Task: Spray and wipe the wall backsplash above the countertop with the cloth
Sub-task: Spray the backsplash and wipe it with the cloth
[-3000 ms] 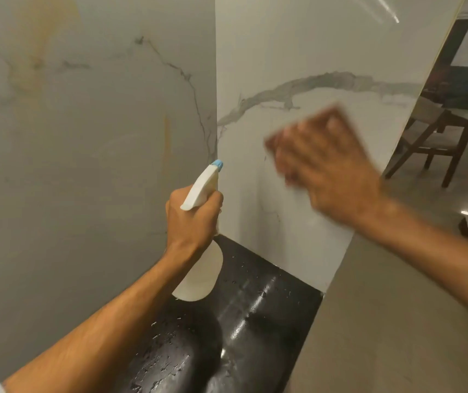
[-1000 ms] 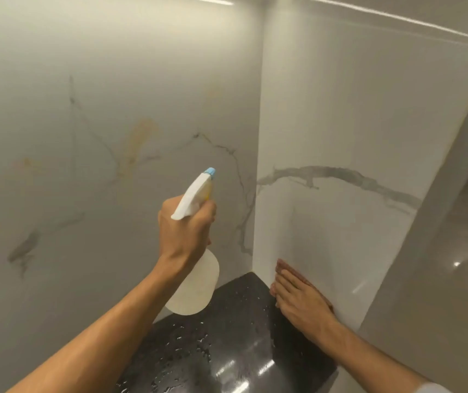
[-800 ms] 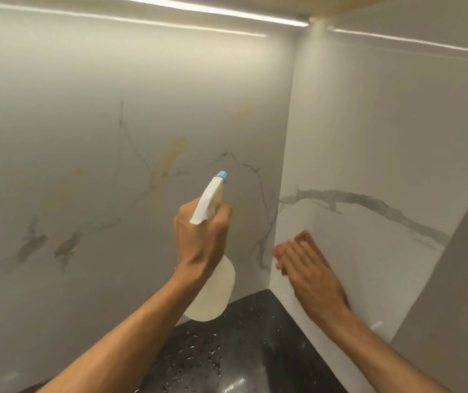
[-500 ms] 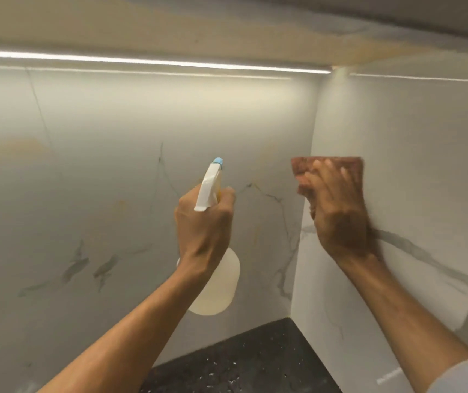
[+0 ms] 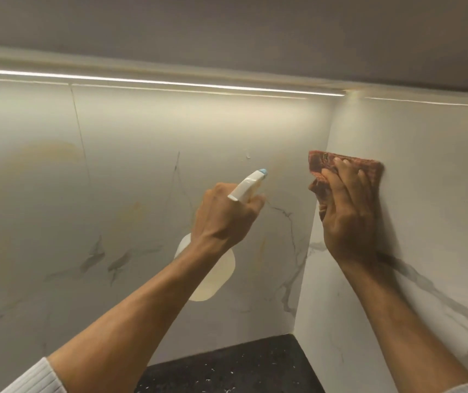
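Note:
The white marble backsplash (image 5: pixel 130 211) fills the view, with grey veins and yellowish stains, and meets a side wall panel (image 5: pixel 431 211) in a corner. My left hand (image 5: pixel 224 219) grips a white spray bottle (image 5: pixel 213 276) by its neck, its blue-tipped nozzle (image 5: pixel 262 173) aimed at the back wall. My right hand (image 5: pixel 349 214) presses a reddish-brown cloth (image 5: pixel 323 165) against the side wall just right of the corner; the cloth's lower part is hidden under my palm.
A black speckled countertop (image 5: pixel 227 370) lies below the corner. An LED strip (image 5: pixel 153 82) runs under the grey upper cabinet (image 5: pixel 227 29) above the backsplash.
My right hand slid the cloth from low near the countertop up the side wall to near its upper part. My view tilted upward. My left hand kept the bottle raised, nozzle now tilted rightward.

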